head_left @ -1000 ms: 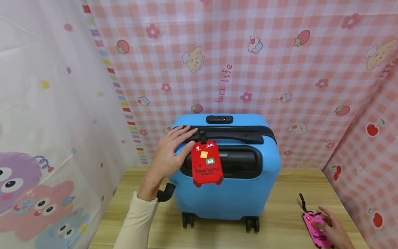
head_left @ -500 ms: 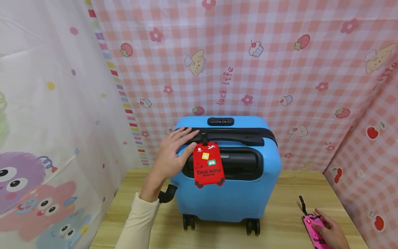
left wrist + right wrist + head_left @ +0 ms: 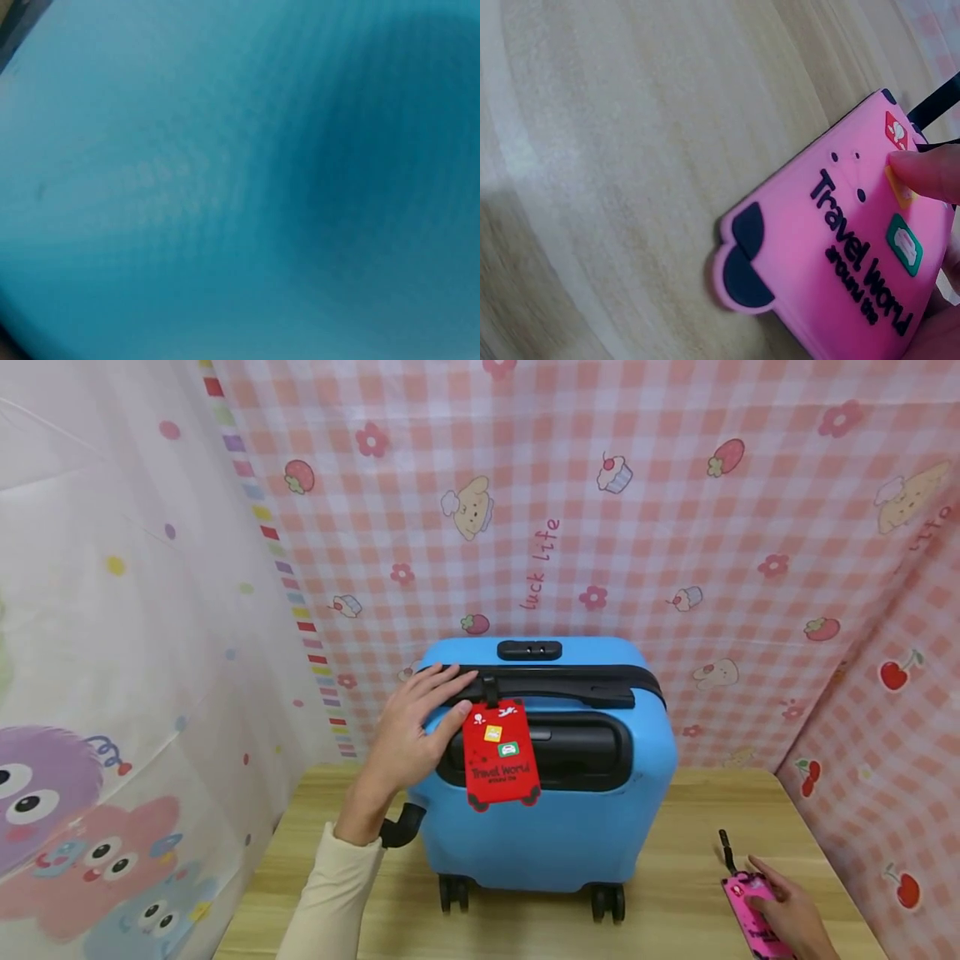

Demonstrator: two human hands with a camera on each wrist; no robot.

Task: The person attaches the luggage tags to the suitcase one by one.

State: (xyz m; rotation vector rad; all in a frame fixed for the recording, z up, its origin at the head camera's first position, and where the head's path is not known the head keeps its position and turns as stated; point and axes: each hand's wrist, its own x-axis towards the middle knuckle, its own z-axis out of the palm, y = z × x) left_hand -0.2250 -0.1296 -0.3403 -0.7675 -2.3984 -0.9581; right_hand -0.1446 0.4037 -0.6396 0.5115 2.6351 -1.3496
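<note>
A blue suitcase stands upright on its wheels. Over its top left corner lies my left hand, fingers extended across the left end of the black carry handle. The thumb points at the upper edge of a red luggage tag, which hangs from that handle by a short black strap. At the lower right, my right hand pinches a pink luggage tag, thumb on its printed face, close over the tabletop. Its black strap sticks up loose. Only blurred blue shell fills the left wrist view.
A wood-grain table carries the suitcase. Pink checked cloth hangs right behind it, with a white patterned curtain on the left and more cloth on the right. A combination lock sits on the suitcase top.
My right hand has shifted slightly left with the pink luggage tag still pinched. The left hand stays on the suitcase corner; the head view tilted a little and came back.
</note>
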